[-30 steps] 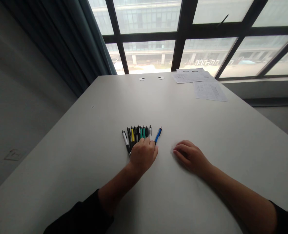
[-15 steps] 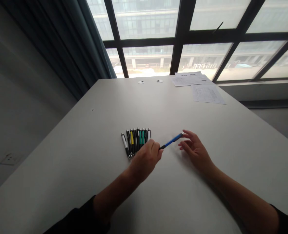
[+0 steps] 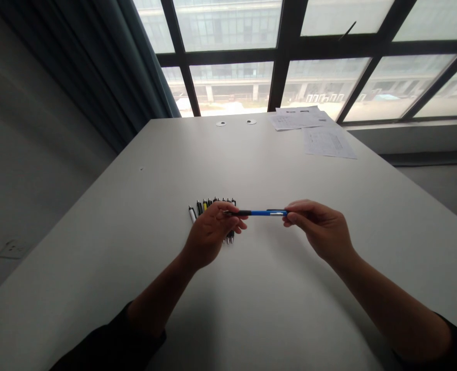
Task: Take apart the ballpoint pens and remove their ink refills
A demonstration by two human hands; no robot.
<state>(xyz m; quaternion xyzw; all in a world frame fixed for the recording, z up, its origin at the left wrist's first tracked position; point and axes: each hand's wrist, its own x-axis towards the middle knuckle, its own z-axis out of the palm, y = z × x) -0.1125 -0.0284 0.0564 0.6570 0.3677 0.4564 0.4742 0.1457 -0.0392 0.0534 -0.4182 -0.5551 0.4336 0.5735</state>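
Note:
A blue pen [image 3: 261, 213] with a black grip is level in the air between my two hands. My right hand [image 3: 325, 224] is closed, pinching the clip end between thumb and fingertips. At the other end, my left hand [image 3: 209, 234] has its fingers around the black grip and the tip. Behind and below my left hand, a row of several pens lies on the table, partly covered by it. A white pen [image 3: 192, 213] at the left end of the row shows, as does a bit of a yellow pen [image 3: 205, 205].
The white table [image 3: 251, 299] reaches to the window. Sheets of paper [image 3: 329, 142] lie at its far right. Two round cable holes [image 3: 250, 122] are near the far edge. A dark curtain [image 3: 108, 67] hangs at the left, above a wall socket [image 3: 14, 249].
The blue pen has turned from slanted to level. My right hand has closed on its clip end. My left hand has moved left and turned, now hiding more of the row.

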